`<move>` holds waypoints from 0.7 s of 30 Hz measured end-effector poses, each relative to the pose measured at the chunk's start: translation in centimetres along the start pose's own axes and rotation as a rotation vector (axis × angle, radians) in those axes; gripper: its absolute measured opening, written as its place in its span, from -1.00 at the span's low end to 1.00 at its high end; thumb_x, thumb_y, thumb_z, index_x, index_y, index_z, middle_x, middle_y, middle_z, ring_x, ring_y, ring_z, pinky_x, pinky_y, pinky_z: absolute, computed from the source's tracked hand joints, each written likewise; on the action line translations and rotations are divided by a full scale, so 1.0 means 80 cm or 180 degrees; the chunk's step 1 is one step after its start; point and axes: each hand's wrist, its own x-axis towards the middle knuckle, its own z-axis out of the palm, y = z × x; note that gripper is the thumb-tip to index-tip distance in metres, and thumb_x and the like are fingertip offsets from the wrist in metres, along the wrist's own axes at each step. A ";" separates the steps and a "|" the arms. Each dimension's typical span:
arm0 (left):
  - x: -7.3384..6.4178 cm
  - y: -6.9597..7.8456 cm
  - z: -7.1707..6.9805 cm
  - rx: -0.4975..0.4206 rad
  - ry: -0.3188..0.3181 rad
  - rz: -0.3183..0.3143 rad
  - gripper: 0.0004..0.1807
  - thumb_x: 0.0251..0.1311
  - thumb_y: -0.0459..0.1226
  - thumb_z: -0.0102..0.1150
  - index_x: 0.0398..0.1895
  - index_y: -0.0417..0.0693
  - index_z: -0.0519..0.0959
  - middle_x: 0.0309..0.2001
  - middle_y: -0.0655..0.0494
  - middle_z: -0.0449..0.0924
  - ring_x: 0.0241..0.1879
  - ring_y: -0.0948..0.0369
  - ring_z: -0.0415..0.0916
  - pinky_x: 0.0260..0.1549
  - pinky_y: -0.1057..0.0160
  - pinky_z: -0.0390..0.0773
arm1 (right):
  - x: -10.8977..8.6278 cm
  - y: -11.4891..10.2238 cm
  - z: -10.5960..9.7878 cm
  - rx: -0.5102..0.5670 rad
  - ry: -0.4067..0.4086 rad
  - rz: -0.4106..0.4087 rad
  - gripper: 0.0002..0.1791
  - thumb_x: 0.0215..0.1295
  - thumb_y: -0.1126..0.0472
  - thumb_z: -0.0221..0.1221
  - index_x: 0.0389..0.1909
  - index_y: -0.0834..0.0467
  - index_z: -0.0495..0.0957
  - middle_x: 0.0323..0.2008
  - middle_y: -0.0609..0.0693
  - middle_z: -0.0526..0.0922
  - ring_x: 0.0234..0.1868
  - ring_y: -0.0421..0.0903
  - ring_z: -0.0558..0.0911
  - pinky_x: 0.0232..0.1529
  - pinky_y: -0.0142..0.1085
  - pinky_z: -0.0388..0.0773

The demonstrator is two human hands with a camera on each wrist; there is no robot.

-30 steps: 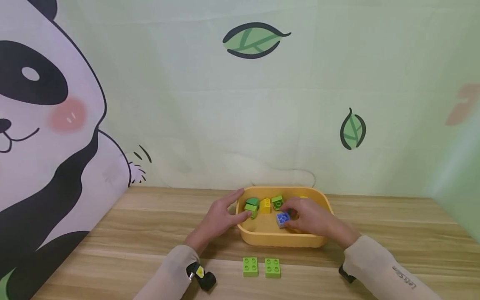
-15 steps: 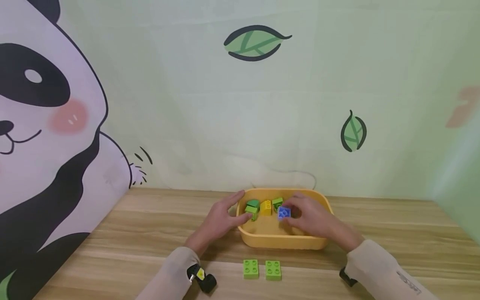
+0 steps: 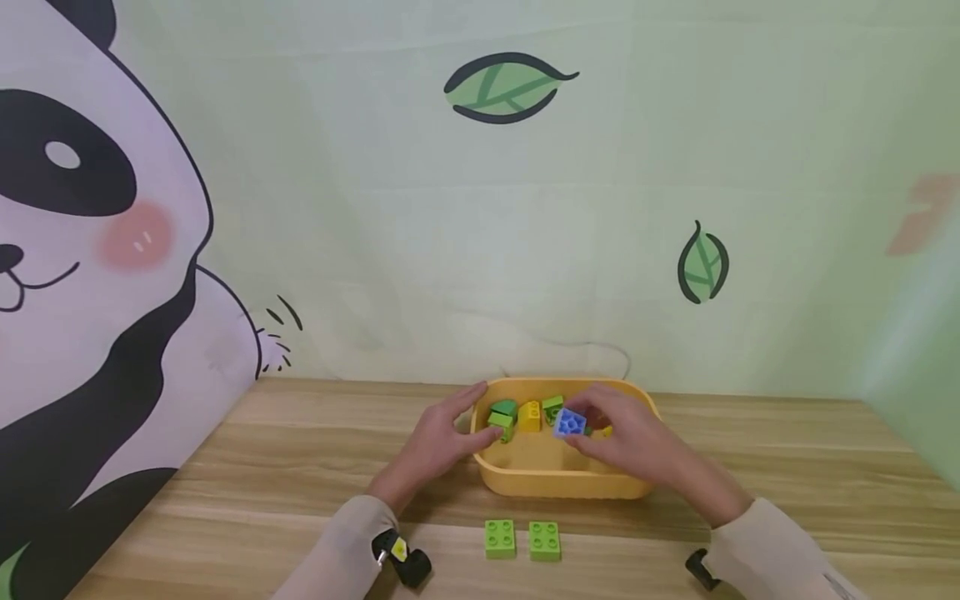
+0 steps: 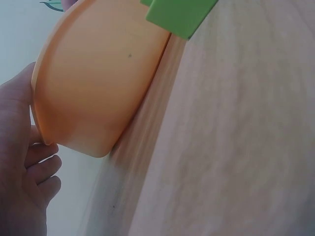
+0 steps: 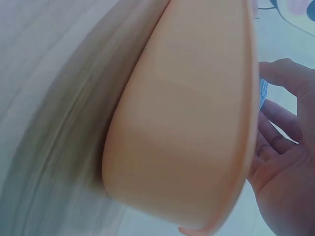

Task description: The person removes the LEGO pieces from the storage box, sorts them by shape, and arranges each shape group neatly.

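A yellow plastic tub [image 3: 566, 483] stands on the wooden table. At its left end my left hand [image 3: 438, 433] grips the rim, thumb over the inside and fingers outside. In the left wrist view, curled fingers [image 4: 44, 172] show beside the tub's rim. My right hand [image 3: 626, 433] pinches a blue toy brick [image 3: 571, 423] between thumb and fingers over the tub, its hollow underside facing the head camera. From the right wrist, only a sliver of the blue brick [image 5: 263, 91] shows past the rim. Inside lie a yellow brick [image 3: 529, 416] and several green bricks [image 3: 501, 423]; the right hand hides part of the contents.
Two light green four-stud bricks [image 3: 499, 539] sit side by side on the table [image 3: 300, 475] in front of the tub. Behind the table hangs a pale green backdrop [image 3: 360, 208] with a printed panda and leaves.
The blue brick has been lifted slightly from the tub and tilted in my right hand, which has shifted a little. My left hand keeps its place on the rim.
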 end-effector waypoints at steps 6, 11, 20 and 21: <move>0.001 -0.002 0.000 -0.0006 -0.0003 -0.0002 -0.12 0.30 -0.01 0.45 0.60 -0.13 0.34 0.58 -0.06 0.28 0.56 -0.10 0.22 0.51 -0.16 0.23 | -0.014 -0.010 -0.004 0.0054 0.0085 -0.0215 -0.64 0.38 0.23 0.42 0.14 0.22 0.68 -0.17 -0.15 0.62 -0.17 -0.17 0.63 -0.05 -0.16 0.77; 0.000 0.000 0.000 0.0001 -0.0013 -0.0045 -0.11 0.30 0.00 0.44 0.61 -0.11 0.34 0.59 -0.03 0.28 0.56 -0.10 0.22 0.51 -0.17 0.22 | -0.025 -0.017 -0.008 0.0142 0.0126 -0.0280 -0.69 0.42 0.19 0.39 0.11 0.16 0.70 -0.19 -0.18 0.59 -0.18 -0.18 0.63 -0.08 -0.10 0.78; 0.000 0.000 0.000 0.0015 -0.0010 -0.0029 -0.11 0.30 0.01 0.44 0.61 -0.12 0.34 0.58 -0.02 0.29 0.56 -0.09 0.22 0.51 -0.16 0.22 | -0.042 -0.026 -0.013 0.0189 0.0119 -0.0220 -0.70 0.38 0.27 0.40 0.08 0.18 0.61 -0.07 -0.12 0.65 -0.08 -0.13 0.68 -0.07 -0.12 0.77; 0.000 0.000 0.000 0.0014 -0.0007 -0.0030 -0.11 0.30 0.00 0.44 0.61 -0.11 0.34 0.58 -0.02 0.29 0.56 -0.09 0.23 0.51 -0.16 0.23 | -0.045 -0.026 -0.014 0.0196 0.0117 -0.0216 -0.68 0.38 0.28 0.40 0.08 0.19 0.60 -0.06 -0.10 0.66 -0.08 -0.12 0.69 -0.06 -0.10 0.77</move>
